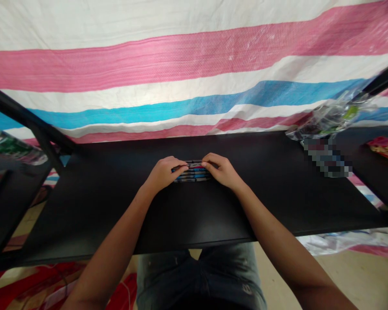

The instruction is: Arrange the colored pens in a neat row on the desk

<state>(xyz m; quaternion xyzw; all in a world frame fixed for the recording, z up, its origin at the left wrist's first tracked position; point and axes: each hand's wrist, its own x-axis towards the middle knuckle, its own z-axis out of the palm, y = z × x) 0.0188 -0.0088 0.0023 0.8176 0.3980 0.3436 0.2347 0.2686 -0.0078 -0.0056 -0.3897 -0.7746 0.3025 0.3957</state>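
Around the middle of the black table, a bundle of slim blue, grey and dark strips is set crosswise, well back from the near edge. Its left end is pinched between thumb and fingers of the left hand; its right end is gripped likewise by the right hand. What the strips are cannot be told. Farther right, a pixelated item is seen on the table, near a clear plastic bag. Behind, a striped sheet is hung.
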